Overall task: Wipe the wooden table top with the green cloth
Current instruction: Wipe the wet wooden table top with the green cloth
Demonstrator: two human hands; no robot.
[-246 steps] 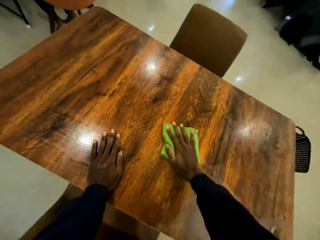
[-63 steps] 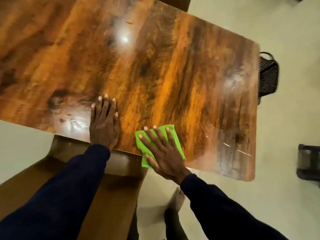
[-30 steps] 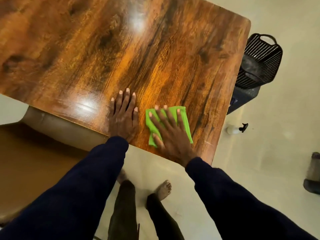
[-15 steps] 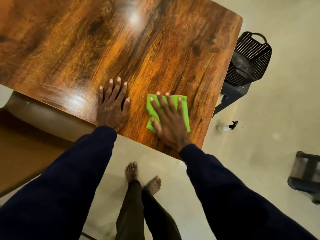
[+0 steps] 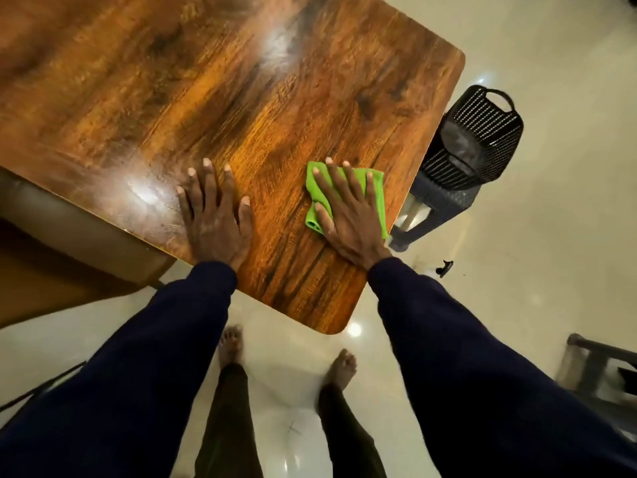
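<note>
The glossy wooden table top (image 5: pixel 213 98) fills the upper left of the head view, with its near right corner rounded just in front of me. A folded green cloth (image 5: pixel 375 188) lies flat on the wood close to the table's right edge. My right hand (image 5: pixel 348 215) presses down on the cloth with fingers spread, covering most of it. My left hand (image 5: pixel 215 215) rests flat and bare on the wood to the left of the cloth, near the front edge, holding nothing.
A black perforated basket (image 5: pixel 479 132) sits on a dark stool (image 5: pixel 437 205) just past the table's right edge. A brown chair (image 5: pixel 51 257) is tucked at the front left. My bare feet (image 5: pixel 286 353) stand on the pale floor. A dark frame (image 5: pixel 603 370) shows far right.
My right hand has slid the cloth rightward, closer to the table's right edge, and the gap to my left hand has widened. I have stepped along the table toward its near right corner.
</note>
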